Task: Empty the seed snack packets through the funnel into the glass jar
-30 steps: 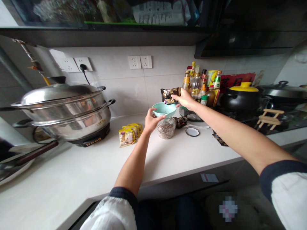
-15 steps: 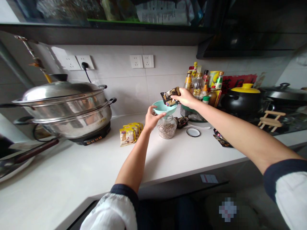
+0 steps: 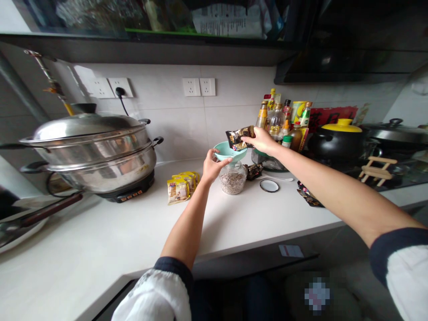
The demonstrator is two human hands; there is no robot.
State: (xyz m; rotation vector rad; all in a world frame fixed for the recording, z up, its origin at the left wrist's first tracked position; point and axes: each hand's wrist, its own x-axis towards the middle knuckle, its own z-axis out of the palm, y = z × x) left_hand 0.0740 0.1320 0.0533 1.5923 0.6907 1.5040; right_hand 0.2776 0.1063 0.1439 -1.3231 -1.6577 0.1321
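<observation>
A mint-green funnel [image 3: 230, 156] sits over the mouth of a clear glass jar [image 3: 233, 179], which holds pale, speckled bits. My left hand [image 3: 213, 167] grips the funnel by its rim, thumb in front and fingers at the left side. My right hand [image 3: 262, 140] pinches a black and gold packet [image 3: 239, 137], tilted with its left end just above the funnel. What comes out of the packet, if anything, is too small to make out. Right of the jar lie a round lid [image 3: 269, 185] and another dark packet [image 3: 254, 171].
Several yellow packets [image 3: 182, 187] lie left of the jar. A large steel steamer [image 3: 96, 156] stands further left. Behind my right arm are sauce bottles [image 3: 277, 122] and a black pot with a yellow lid [image 3: 342, 125]. Dark wrappers [image 3: 309, 196] rest near the counter's front edge.
My right hand has moved slightly right and down, and the packet in it lies flatter, its left end still over the funnel. The left hand keeps its hold on the funnel.
</observation>
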